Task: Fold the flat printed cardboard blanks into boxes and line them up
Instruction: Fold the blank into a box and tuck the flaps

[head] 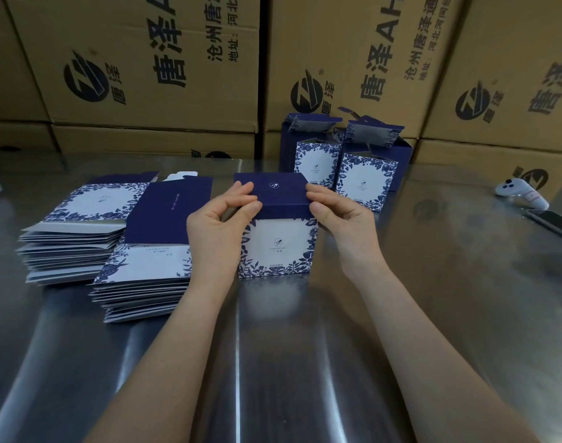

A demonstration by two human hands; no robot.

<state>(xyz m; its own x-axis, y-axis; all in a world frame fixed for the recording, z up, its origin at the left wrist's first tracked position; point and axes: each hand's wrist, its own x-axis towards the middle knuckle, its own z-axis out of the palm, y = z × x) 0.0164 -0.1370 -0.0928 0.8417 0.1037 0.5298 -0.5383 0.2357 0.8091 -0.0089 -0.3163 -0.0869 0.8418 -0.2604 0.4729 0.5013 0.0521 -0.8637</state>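
Pinching the box [278, 247] lid from both sides: left hand [215, 228] has thumb and fingers curled on its left edge, right hand [343, 222] the same on its right edge. Forearms angle in from below. Box stands upright on the table [289, 346]. Blank stacks [145, 266] just left of box, open-top boxes [363, 183] behind-right, cartons [145, 75] walling behind. Steel shows in front of box and rightward to a controller [522, 195].
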